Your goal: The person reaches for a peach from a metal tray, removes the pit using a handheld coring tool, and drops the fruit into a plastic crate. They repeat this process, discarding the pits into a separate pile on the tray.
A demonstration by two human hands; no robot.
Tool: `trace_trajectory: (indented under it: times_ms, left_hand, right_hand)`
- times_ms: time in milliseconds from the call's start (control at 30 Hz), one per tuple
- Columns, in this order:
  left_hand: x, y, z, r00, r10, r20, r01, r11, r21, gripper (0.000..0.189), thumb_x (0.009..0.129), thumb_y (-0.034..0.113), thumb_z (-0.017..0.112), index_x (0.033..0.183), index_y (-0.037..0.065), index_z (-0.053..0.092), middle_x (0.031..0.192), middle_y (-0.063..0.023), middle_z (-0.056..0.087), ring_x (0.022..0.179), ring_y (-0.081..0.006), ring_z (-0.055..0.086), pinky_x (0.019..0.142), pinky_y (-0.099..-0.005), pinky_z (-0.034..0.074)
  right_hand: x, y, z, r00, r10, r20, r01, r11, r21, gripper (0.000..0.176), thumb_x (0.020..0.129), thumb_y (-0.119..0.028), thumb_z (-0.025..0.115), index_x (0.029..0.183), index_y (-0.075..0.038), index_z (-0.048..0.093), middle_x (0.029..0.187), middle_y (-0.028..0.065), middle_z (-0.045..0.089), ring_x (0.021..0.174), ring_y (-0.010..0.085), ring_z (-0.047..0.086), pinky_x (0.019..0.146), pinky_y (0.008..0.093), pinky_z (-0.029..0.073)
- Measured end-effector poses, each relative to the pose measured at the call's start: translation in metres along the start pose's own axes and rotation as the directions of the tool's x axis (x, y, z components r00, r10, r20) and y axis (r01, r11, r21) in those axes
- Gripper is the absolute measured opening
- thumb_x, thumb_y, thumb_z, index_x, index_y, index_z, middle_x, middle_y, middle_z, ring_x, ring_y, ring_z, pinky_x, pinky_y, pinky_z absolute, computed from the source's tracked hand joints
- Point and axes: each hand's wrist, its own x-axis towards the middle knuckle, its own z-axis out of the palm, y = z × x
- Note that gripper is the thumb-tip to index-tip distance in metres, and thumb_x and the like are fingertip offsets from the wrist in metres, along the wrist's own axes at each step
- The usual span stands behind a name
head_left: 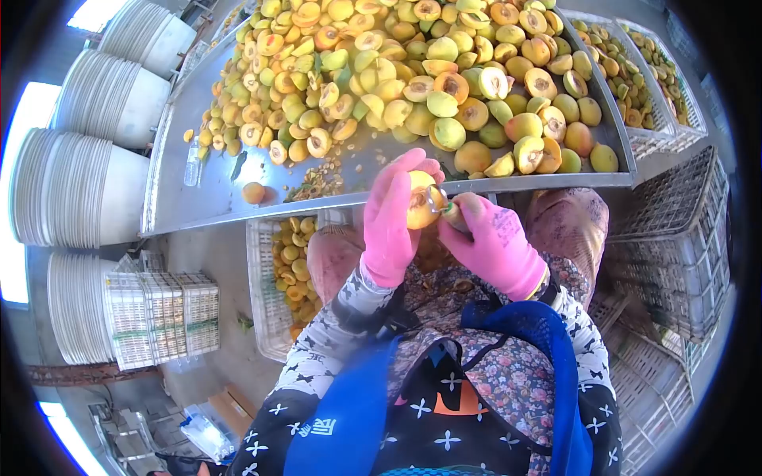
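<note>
My left hand point(387, 226), in a pink glove, is closed around a halved peach point(418, 208) with its cut orange face turned to the right. My right hand point(498, 247), gloved in pink too, grips a small pitting tool with a metal loop point(436, 198) and a bit of green near its handle. The loop touches the peach's cut face; most of the handle is hidden in the fingers. Just beyond both hands, a heap of halved and whole peaches point(444, 133) covers much of a metal table point(278, 208).
Below the table edge stands a white crate of peach halves point(270, 305). More filled crates point(663, 131) are at the far right, with stacked crates point(671, 238) nearer. White tubs point(79, 186) stack up on the left. A plastic bottle point(193, 163) and loose pits point(317, 178) lie on the table.
</note>
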Motion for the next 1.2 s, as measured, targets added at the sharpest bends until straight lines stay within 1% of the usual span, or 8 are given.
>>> trace_trajectory:
  times_ms: [167,467,633,767,900,967,1133,1200]
  left_hand:
    - [-0.005,0.008,0.008,0.987,-0.151,-0.056,0.147,0.987,-0.065,0.035,0.102,0.017,0.05,0.131,-0.003,0.052,0.115,-0.0141,0.062,0.107,-0.0219,0.059,0.091,-0.0339,0.05]
    - [-0.005,-0.011,0.004,0.995,-0.033,-0.099,0.036,0.999,0.028,0.028,0.095,0.005,0.059,0.122,-0.001,0.057,0.101,-0.0135,0.065,0.095,-0.0208,0.06,0.086,-0.033,0.05]
    - [0.006,-0.013,0.002,0.978,-0.194,-0.071,0.195,0.981,0.007,0.03,0.1,0.024,0.052,0.115,-0.001,0.06,0.102,-0.014,0.067,0.092,-0.0236,0.064,0.083,-0.0352,0.054]
    - [0.007,-0.009,0.003,0.927,-0.324,-0.186,0.326,0.945,-0.023,0.048,0.104,0.041,0.042,0.109,-0.002,0.062,0.098,-0.0139,0.068,0.087,-0.025,0.066,0.08,-0.0356,0.056]
    - [0.001,-0.026,0.008,0.979,0.162,-0.123,-0.132,0.966,0.222,0.042,0.104,0.036,0.047,0.105,-0.003,0.064,0.095,-0.0146,0.069,0.083,-0.0241,0.068,0.076,-0.0347,0.057]
    - [0.003,-0.024,0.007,0.987,0.043,-0.153,-0.018,0.987,0.161,0.04,0.104,0.033,0.049,0.105,-0.004,0.064,0.097,-0.0152,0.069,0.083,-0.0238,0.068,0.075,-0.0341,0.058]
    - [0.004,-0.022,0.014,0.953,-0.085,-0.289,0.127,0.984,0.129,0.038,0.103,0.033,0.053,0.105,-0.003,0.065,0.098,-0.0147,0.069,0.082,-0.0231,0.068,0.074,-0.034,0.058]
    - [0.0,-0.024,0.007,0.966,-0.095,-0.239,0.142,0.971,0.19,0.037,0.102,0.033,0.054,0.104,-0.002,0.065,0.097,-0.0142,0.069,0.081,-0.0229,0.068,0.074,-0.034,0.058]
  right_hand:
    - [-0.005,0.008,0.004,0.99,0.047,0.136,-0.036,0.996,-0.08,0.03,0.086,-0.024,0.067,0.104,-0.005,0.053,0.085,0.0166,0.065,0.073,0.0369,0.066,0.063,0.0461,0.052]
    - [-0.013,0.002,0.016,0.913,0.216,0.347,-0.259,0.962,0.082,0.03,0.085,-0.023,0.066,0.101,-0.002,0.053,0.081,0.0201,0.064,0.077,0.0409,0.064,0.066,0.0483,0.051]
    - [-0.002,0.008,0.006,0.767,0.339,0.545,-0.522,0.823,0.222,0.033,0.086,-0.027,0.066,0.098,0.002,0.055,0.082,0.0246,0.064,0.082,0.0445,0.064,0.068,0.0487,0.051]
    - [-0.014,0.013,0.021,0.832,0.297,0.469,-0.448,0.858,0.251,0.037,0.087,-0.028,0.067,0.101,0.003,0.055,0.079,0.0241,0.064,0.073,0.0395,0.066,0.063,0.0438,0.052]
    - [0.004,-0.007,0.002,0.504,0.393,0.769,-0.847,0.397,0.353,0.032,0.088,-0.025,0.064,0.1,0.003,0.055,0.075,0.02,0.065,0.061,0.0278,0.067,0.056,0.0374,0.052]
    - [0.004,-0.005,0.003,0.473,0.386,0.792,-0.864,0.38,0.331,0.03,0.088,-0.024,0.063,0.101,0.002,0.055,0.074,0.0183,0.065,0.058,0.0235,0.066,0.053,0.0352,0.052]
    - [-0.02,0.011,0.036,0.888,0.284,0.361,-0.389,0.882,0.265,0.032,0.088,-0.025,0.064,0.102,0.003,0.055,0.074,0.0184,0.065,0.059,0.0261,0.067,0.053,0.0359,0.052]
    - [-0.027,0.017,0.039,0.896,0.239,0.375,-0.354,0.893,0.276,0.033,0.088,-0.026,0.064,0.101,0.003,0.055,0.073,0.0175,0.065,0.059,0.0257,0.067,0.053,0.0357,0.052]
